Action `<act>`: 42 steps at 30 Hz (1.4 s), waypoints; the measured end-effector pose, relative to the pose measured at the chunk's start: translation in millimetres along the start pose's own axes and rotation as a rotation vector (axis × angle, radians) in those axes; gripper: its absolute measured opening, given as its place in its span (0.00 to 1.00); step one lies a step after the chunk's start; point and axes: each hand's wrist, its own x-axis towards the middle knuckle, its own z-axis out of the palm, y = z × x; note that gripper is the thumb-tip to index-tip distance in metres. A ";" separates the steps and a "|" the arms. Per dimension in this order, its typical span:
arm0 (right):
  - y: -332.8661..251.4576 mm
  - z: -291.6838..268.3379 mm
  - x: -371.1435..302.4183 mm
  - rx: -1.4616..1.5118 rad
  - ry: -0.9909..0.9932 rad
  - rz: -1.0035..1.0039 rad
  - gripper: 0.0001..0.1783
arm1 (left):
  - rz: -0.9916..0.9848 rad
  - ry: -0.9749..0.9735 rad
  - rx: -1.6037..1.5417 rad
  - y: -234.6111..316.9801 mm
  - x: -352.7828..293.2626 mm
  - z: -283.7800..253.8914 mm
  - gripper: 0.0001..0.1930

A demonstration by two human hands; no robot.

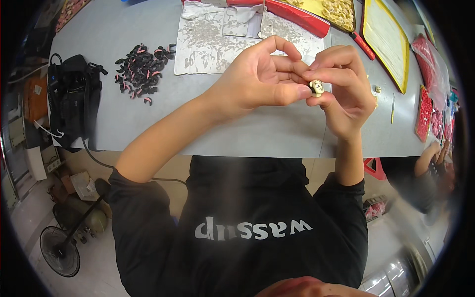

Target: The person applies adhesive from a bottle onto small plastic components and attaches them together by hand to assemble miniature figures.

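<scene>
Above a grey table (277, 131), I hold a small cream doll head (318, 89) with dark painted features up near my body's right side, clear of the tabletop. My right hand (346, 86) has it clamped, the thumb below and the fingertips above. My left hand (252, 79) reaches in from the other side, its thumb tip against the dark edge of the head, index finger arched up and apart, the other fingers stretched toward my right fingertips; whether the left fingers grip anything, I cannot tell.

To my left on the table sits a loose heap of curved black and pink pieces (143, 67), one lying just beside it near the table's front. Farther left is a black bag (69, 101). Beyond my hands lies a stained white sheet (198, 52), with a red strip (304, 22) along its far side.

At the far right, a yellow tray (314, 6) bears many small cream pieces, near a yellow-rimmed tray (386, 42) with a pale surface. A red handle (363, 45) lies between them. Nearer me are a tiny cream piece (378, 89) and a thin stick (393, 110). A co-worker's arm (426, 161) shows at the right edge; a black fan (59, 251) stands on the floor, lower left.
</scene>
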 end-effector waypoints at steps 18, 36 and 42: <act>2.7 3.4 -0.5 -0.113 -0.005 -0.068 0.15 | 0.035 -0.001 -0.017 -8.8 1.8 -4.8 0.20; 2.5 10.4 -1.9 -0.124 0.078 -0.099 0.16 | -0.039 0.043 -0.108 -7.1 0.8 0.2 0.19; 0.9 9.5 0.3 -0.120 0.071 -0.071 0.16 | 0.009 0.107 -0.038 -1.1 1.7 7.4 0.21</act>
